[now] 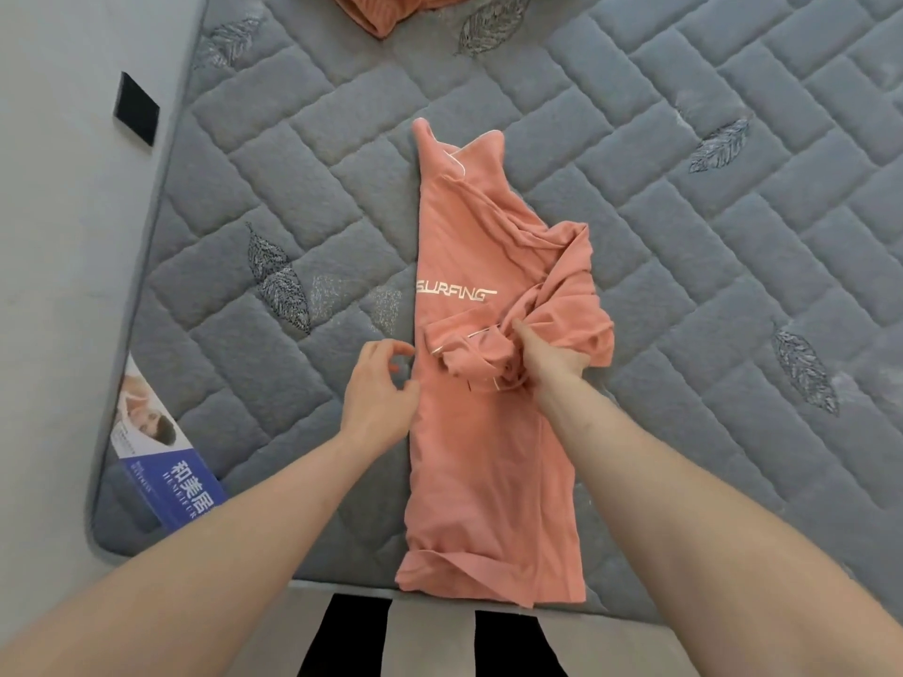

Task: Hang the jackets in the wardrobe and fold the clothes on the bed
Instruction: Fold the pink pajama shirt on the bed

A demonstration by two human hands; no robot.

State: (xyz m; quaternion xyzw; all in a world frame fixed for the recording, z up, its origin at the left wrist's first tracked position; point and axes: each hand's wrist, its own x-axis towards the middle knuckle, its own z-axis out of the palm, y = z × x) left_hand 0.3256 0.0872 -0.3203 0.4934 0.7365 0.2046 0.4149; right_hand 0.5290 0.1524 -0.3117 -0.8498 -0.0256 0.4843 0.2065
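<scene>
A salmon-pink T-shirt [469,237] with white "SURFING" lettering lies lengthwise on the grey quilted mattress [708,212], folded into a narrow strip. Its hem reaches the mattress's near edge. My right hand [547,354] grips a bunched sleeve at the shirt's right side, and the cloth there is crumpled. My left hand [378,393] hovers at the shirt's left edge with fingers loosely curled, holding nothing.
Another orange-pink garment [391,9] lies at the far edge of the mattress. A blue and white label [161,461] sits on the mattress's near left corner. A grey wall with a black patch [137,109] runs along the left.
</scene>
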